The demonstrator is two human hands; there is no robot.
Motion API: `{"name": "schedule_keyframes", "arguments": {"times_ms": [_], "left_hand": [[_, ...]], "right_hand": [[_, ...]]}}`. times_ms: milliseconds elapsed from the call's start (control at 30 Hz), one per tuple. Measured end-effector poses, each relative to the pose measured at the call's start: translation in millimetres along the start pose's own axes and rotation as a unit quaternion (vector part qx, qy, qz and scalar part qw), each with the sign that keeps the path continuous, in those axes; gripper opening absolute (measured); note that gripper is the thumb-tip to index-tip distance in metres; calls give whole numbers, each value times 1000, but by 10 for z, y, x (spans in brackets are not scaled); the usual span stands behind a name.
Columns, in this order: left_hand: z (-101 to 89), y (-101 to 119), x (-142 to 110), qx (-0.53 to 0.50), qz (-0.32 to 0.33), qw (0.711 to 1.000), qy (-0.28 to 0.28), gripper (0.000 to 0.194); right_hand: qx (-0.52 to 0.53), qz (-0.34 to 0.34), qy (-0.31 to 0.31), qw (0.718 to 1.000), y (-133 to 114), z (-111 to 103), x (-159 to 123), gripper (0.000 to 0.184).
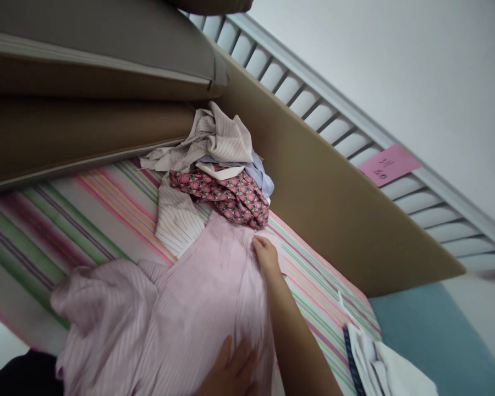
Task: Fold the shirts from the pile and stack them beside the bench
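A pale pink, finely striped shirt [198, 286] lies spread on the bed, its left part bunched in loose folds. My right hand [267, 254] is at the shirt's upper right edge, fingers closed on the fabric there. Lower down, my left hand [233, 367] rests flat on the same shirt with its fingers apart; its wrist is cut off by the bottom of the view. Just beyond the shirt is a heap of clothes: a red floral garment [231, 195], a beige striped garment [226, 135] and a light blue one [259, 175].
Beneath everything is a striped bedsheet [111, 214]. A brown panel [330, 187] and a white slatted rail [313, 104] with a pink note [390, 165] run along the right. Folded white clothes [383, 363] lie near a blue surface [437, 335]. A grey-brown padded piece [107, 49] stands upper left.
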State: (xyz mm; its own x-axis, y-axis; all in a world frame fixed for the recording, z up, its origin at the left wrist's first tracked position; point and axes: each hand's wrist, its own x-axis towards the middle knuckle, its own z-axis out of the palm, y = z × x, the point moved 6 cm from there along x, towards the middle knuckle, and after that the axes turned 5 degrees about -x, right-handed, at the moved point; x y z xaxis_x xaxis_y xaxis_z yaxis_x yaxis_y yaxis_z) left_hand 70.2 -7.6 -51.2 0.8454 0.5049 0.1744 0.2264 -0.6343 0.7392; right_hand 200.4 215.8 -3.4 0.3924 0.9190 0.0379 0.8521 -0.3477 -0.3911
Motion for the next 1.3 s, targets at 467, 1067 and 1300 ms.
{"name": "schedule_keyframes", "arguments": {"times_ms": [467, 1067, 1300], "left_hand": [[-114, 74, -120, 188, 104, 975, 65, 25], [35, 27, -63, 153, 74, 983, 76, 35], [27, 42, -66, 168, 98, 977, 85, 33]], "right_hand": [[-4, 50, 45, 998, 907, -556, -214, 40], [93, 142, 65, 983, 1023, -478, -302, 44], [-39, 61, 81, 994, 829, -514, -372, 42]]}}
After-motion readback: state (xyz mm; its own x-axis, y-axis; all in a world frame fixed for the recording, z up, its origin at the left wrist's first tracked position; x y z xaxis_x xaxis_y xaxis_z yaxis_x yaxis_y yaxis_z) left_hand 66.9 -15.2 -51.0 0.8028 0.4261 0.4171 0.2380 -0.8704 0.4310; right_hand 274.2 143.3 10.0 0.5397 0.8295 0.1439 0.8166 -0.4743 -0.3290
